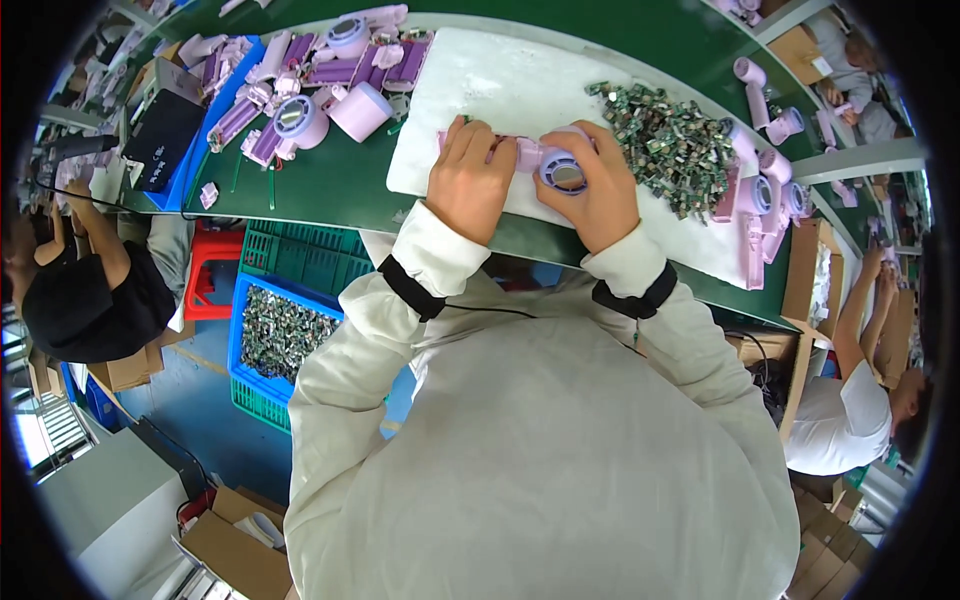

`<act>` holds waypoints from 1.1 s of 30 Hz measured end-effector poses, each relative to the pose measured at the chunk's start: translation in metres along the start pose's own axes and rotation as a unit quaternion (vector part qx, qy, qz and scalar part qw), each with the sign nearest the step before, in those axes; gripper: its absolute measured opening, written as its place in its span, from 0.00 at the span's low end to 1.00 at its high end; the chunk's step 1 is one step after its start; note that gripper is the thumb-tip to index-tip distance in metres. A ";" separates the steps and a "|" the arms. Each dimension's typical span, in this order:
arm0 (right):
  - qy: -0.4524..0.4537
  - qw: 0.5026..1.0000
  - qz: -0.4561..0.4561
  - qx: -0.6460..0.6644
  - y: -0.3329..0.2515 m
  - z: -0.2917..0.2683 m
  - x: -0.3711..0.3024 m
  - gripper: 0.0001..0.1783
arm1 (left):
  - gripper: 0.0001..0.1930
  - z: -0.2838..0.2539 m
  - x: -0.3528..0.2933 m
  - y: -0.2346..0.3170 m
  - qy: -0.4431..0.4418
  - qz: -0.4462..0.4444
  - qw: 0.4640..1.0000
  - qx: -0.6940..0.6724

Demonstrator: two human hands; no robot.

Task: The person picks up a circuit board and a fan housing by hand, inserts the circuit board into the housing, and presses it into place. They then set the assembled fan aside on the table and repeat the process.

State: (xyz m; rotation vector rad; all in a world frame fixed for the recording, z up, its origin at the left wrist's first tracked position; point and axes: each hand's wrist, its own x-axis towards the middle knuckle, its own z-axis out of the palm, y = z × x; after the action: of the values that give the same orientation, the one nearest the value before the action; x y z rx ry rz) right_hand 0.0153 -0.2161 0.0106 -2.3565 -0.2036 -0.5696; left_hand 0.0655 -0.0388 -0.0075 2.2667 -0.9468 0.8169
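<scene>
Over a white foam sheet (480, 75), both my hands hold one lilac hair dryer (563, 174), its round vented end turned up toward me. My left hand (467, 183) is closed over the long handle, covering much of it. Around the round head curls my right hand (603, 192), thumb on the near side and fingers over the far side. Where the handle meets the head, a lilac joint shows between the two hands. Just right of my right hand lies a heap of small green circuit boards (665, 140).
Lilac dryer bodies and opened handles (330, 85) crowd the bench's left, beside a blue tray (225, 105). More dryers (765, 200) lie at the right edge. Below left, a blue crate (285, 330) holds small boards near a red stool (212, 270). People work on both sides.
</scene>
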 end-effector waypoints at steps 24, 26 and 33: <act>-0.069 0.993 -0.002 0.096 0.003 -0.020 0.006 0.27 | 0.11 -0.019 -0.016 0.030 0.047 -0.134 0.988 -0.066; -0.074 0.992 0.019 0.105 0.000 -0.021 0.006 0.27 | 0.12 -0.017 -0.017 0.031 0.069 -0.076 0.994 -0.029; -0.144 0.981 0.093 0.090 -0.011 -0.037 0.017 0.28 | 0.13 -0.023 -0.017 0.028 0.040 -0.093 0.991 -0.088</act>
State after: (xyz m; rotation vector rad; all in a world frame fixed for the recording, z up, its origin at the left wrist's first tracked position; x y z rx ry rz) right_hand 0.0142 -0.2333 0.0493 -2.2425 -0.1563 -0.1130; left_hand 0.0274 -0.0333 0.0031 2.1167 -0.7281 0.7076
